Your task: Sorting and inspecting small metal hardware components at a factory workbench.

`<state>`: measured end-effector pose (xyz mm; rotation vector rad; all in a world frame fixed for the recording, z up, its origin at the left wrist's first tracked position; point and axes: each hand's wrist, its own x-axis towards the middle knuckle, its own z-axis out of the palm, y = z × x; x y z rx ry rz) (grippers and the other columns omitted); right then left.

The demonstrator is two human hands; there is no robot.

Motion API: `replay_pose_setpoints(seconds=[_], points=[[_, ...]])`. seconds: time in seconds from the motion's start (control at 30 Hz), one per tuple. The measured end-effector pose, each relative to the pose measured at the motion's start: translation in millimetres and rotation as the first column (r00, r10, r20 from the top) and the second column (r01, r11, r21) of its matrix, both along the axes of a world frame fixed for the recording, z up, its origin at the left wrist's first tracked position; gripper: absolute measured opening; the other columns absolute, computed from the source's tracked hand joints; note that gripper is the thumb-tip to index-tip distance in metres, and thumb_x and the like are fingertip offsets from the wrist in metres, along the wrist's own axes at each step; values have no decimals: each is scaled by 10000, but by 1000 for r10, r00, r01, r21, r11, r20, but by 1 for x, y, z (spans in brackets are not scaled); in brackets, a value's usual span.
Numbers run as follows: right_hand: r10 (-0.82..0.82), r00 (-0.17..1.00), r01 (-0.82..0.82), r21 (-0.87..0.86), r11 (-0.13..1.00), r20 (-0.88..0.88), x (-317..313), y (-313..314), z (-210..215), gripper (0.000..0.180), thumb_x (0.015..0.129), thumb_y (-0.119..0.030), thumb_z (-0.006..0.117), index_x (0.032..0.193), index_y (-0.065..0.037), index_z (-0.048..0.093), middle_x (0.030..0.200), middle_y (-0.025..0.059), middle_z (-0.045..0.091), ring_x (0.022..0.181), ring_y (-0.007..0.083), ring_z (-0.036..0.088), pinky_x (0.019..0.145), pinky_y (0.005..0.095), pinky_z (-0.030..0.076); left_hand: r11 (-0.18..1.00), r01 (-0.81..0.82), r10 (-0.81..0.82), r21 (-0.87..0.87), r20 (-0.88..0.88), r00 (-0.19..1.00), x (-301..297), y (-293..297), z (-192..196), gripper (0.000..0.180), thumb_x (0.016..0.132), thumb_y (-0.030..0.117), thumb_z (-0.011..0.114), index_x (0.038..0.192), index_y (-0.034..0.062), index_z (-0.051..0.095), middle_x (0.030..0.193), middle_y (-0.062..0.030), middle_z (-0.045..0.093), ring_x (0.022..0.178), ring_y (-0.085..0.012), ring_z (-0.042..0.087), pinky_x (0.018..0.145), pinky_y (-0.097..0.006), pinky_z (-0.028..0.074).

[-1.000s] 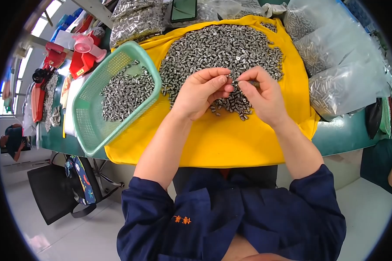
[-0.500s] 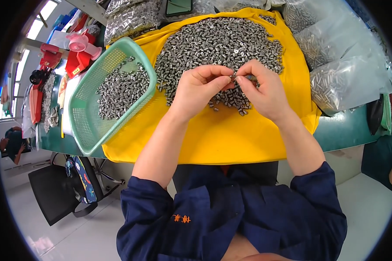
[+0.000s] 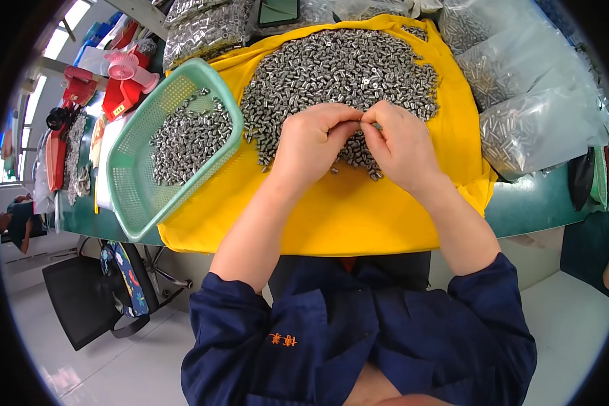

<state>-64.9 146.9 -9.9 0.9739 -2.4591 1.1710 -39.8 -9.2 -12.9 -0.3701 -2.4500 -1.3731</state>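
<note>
A broad pile of small silver metal cylinders [image 3: 338,68] lies on a yellow cloth [image 3: 358,216]. Over the near part of that pile my left hand [image 3: 311,141] and my right hand [image 3: 400,141] meet, fingertips to fingertips. Both are closed in a pinch. Whatever sits between the fingertips is hidden by the fingers and too small to name. To the left of my hands stands a green perforated plastic basket [image 3: 130,196], tilted in view, with more of the same small metal parts [image 3: 191,145] inside it.
Clear plastic bags of metal parts [image 3: 514,135] line the right side, and further bags [image 3: 206,30] lie at the back left beside a dark tablet-like device [image 3: 278,11]. A pink fan [image 3: 123,66] and red bins [image 3: 120,98] stand left. A black chair [image 3: 84,298] is below left.
My hands have drawn closer together, and the fingertips now touch. The left hand has turned slightly and shifted a little right. The basket and the pile look the same.
</note>
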Motion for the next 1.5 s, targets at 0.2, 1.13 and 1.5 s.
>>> replay_pose_setpoints(seconds=[0.2, 1.13, 1.5], points=[[-30, 966, 72, -157, 985, 255, 0, 5, 7, 64, 780, -80, 550, 812, -38, 514, 680, 83, 567, 537, 191, 535, 500, 284, 413, 907, -128, 21, 402, 260, 966, -2, -10, -6, 106, 784, 58, 599, 877, 32, 641, 808, -29, 625, 725, -97, 584, 641, -230, 470], [34, 998, -20, -229, 973, 60, 7, -1, 6, 41, 775, -47, 534, 798, -38, 501, 667, 91, 538, 549, 217, 517, 505, 308, 411, 670, -38, -201, 741, 230, 952, 9, 0, 0, 106, 787, -11, 582, 891, -19, 603, 820, -72, 627, 742, -117, 601, 675, -219, 492], [45, 975, 56, -439, 897, 217, -5, 2, 3, 58, 814, -74, 548, 826, -24, 520, 602, -1, 518, 518, 43, 431, 475, 193, 356, 534, -740, 660, -408, -346, 667, 61, -122, 45, 227, 722, 66, 655, 947, 49, 628, 931, -89, 624, 893, -191, 587, 769, -291, 456]])
